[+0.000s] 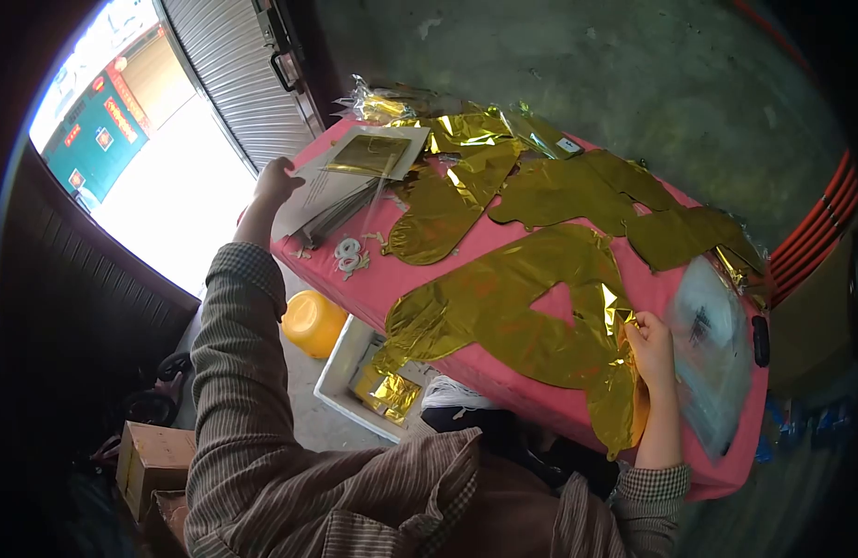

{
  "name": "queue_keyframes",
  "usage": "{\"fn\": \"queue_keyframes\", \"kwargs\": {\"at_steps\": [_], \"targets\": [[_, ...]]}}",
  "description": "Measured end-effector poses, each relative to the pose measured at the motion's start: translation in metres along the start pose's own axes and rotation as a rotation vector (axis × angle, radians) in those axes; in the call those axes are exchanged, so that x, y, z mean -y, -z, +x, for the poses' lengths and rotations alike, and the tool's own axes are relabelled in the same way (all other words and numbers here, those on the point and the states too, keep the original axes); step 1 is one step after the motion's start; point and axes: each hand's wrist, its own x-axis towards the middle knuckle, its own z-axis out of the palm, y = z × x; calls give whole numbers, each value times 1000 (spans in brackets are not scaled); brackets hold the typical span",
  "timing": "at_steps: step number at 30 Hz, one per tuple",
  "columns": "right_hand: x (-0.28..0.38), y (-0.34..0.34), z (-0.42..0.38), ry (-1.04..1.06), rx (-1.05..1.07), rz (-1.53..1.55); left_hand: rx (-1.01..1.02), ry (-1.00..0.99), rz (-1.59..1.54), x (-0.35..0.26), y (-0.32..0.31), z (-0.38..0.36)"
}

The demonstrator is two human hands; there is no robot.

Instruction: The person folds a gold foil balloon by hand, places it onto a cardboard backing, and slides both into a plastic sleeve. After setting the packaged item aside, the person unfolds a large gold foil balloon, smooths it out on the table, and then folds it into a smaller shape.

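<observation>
A large flat gold foil balloon (512,288) lies across the near part of the pink-covered table (401,284). My right hand (652,349) pinches its crumpled right edge, and its lower end hangs past the table's edge. At the far left corner, my left hand (278,181) is at the edge of a stack of printed sheets (322,200), fingers slightly apart. On top of that stack rests a clear packet with a folded gold foil piece (370,153). Small white rolls (348,249) sit close to the sheets.
More gold foil balloons (564,191) cover the table's back. Clear plastic bags (710,349) lie at its right end, beside a black object (761,341). Below stand a yellow bucket (314,323) and a white foam box (334,381). A cardboard box (154,456) is at lower left.
</observation>
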Motion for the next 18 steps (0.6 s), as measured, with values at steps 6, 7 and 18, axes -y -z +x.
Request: {"fn": "queue_keyframes", "kwargs": {"at_steps": [6,7,18], "targets": [[10,-1,-2,1,-9,-42,-259,35,196,-10,-22,-17],[11,0,-2,2,-5,-52,-186,-49,102,-18,-27,-20],[3,-1,4,-7,-22,-130,237,-263,-43,-43,-47,-45]]}}
